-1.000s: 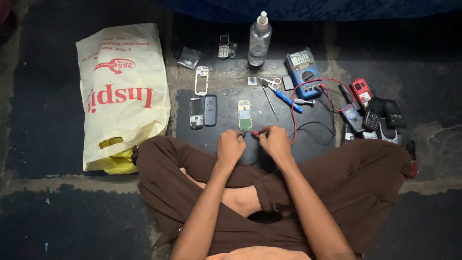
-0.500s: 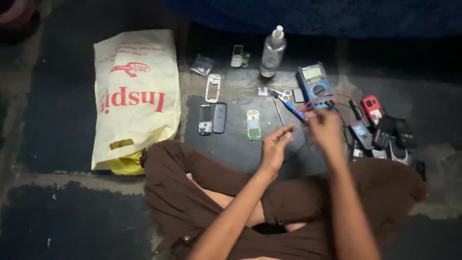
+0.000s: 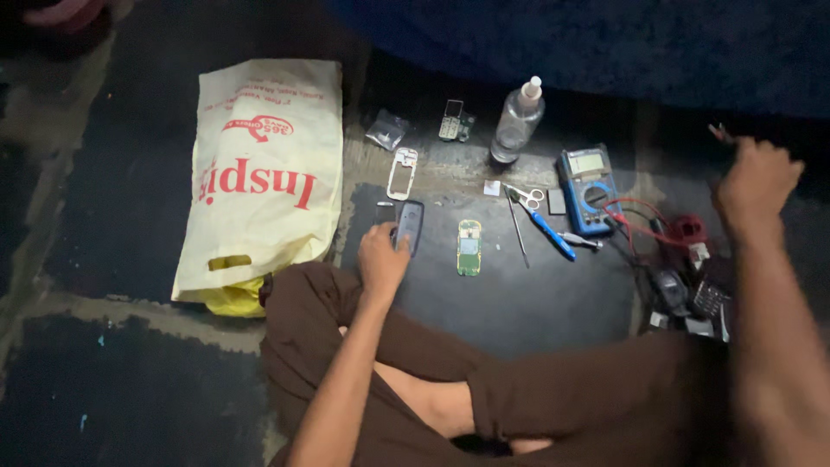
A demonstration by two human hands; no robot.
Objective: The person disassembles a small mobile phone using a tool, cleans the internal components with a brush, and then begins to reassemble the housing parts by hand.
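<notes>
I sit cross-legged on the floor behind a dark work mat [image 3: 536, 303]. My left hand [image 3: 380, 259] reaches to the mat's left edge, its fingers closed on the near end of a dark phone part [image 3: 410, 225]. A green phone circuit board [image 3: 469, 246] lies bare on the mat just right of that hand. My right hand [image 3: 756, 182] is raised at the far right, above a tangle of red leads [image 3: 644, 220]. Its fingers are loosely curled, and I cannot see whether they hold anything.
A blue multimeter [image 3: 586, 188], small scissors [image 3: 527, 197], a blue screwdriver [image 3: 549, 233] and a thin metal tool [image 3: 517, 238] lie behind the board. A clear bottle [image 3: 517, 125], white phone frame [image 3: 402, 173] and small phone [image 3: 451, 121] sit farther back. A large cream bag [image 3: 264, 173] lies left.
Both hands have left the circuit board. The left hand moved left onto the dark phone part, and the right hand swung far right and up, past the multimeter.
</notes>
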